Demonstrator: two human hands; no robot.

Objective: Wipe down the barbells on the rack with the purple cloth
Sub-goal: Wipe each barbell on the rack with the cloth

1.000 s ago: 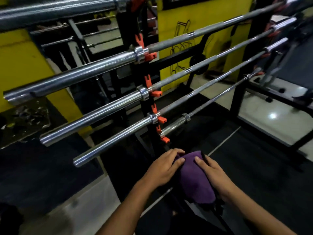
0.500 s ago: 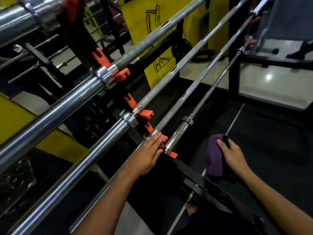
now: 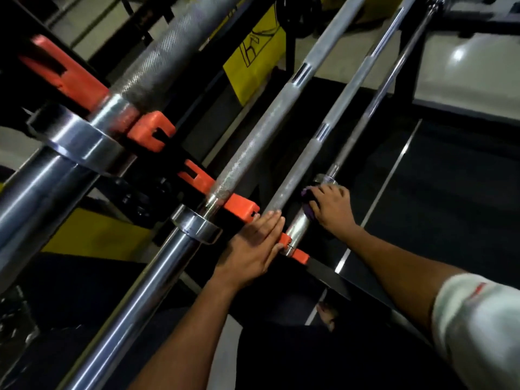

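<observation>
Wiping has begun on the lowest barbell point(image 3: 298, 224), at its chrome sleeve just below centre of the frame. The right hand point(image 3: 332, 208) presses the purple cloth point(image 3: 309, 199) against that sleeve, fingers curled over the cloth, which shows only as a small patch under the knuckles. The left hand point(image 3: 253, 246) lies flat with fingers straight and together, resting against the orange rack hook point(image 3: 292, 250) and the bar beside it, apparently steadying. Next, the cloth likely needs sliding along the sleeve, then up the shaft toward the upper right; the other barbells look undone.
</observation>
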